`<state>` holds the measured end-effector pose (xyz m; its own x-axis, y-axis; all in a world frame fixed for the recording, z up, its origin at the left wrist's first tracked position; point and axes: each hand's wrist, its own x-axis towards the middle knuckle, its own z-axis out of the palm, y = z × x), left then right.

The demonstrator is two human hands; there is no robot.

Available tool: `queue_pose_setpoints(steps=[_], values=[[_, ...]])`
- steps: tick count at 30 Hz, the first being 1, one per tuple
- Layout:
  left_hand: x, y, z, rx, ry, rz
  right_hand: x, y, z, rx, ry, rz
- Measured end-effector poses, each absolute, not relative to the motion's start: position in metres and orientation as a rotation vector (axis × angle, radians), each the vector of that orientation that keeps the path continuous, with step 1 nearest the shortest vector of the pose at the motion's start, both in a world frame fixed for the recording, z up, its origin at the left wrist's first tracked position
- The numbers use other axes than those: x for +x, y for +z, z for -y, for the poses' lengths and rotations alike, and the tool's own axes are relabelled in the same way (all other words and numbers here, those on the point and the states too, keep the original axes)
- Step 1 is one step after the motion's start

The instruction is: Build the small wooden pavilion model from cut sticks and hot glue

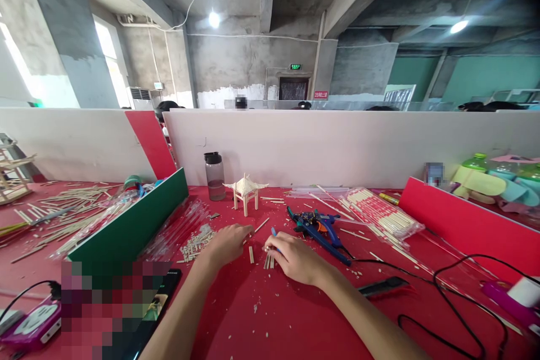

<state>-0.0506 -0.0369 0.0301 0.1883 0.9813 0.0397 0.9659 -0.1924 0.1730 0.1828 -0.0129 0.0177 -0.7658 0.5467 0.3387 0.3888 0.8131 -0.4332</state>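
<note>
On the table (240, 326), along the far side, a partition (295, 149). Before it, a bottle (215, 177), with a model (245, 188) just to the right. In front of the model, the left hand (230, 239) and right hand (291, 256), with short sticks (252, 255) between. Leftward, a scrap heap (196, 244), then a divider (130, 225). To the right, pliers (324, 246) beside a glue gun (332, 230); farther right, a stick pack (383, 211), then a board (464, 225).

L hand (230, 243) + R hand (297, 259) — bare, w/ slim bare forearms (183, 305).
</note>
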Motion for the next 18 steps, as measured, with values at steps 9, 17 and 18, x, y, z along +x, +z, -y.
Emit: queue_pose_setpoints(steps=[9,17,18], values=[[-0.047,0.026,0.034,2.457,0.318,-1.751,0.180,0.010,-0.005,-0.689,1.144,2.077],[-0.017,0.035,0.042,2.372,0.917,-1.311,0.178,0.011,-0.013,-0.762,1.600,1.581],[-0.015,0.034,0.042,2.370,0.923,-1.301,0.178,0.012,-0.012,-0.772,1.620,1.558]])
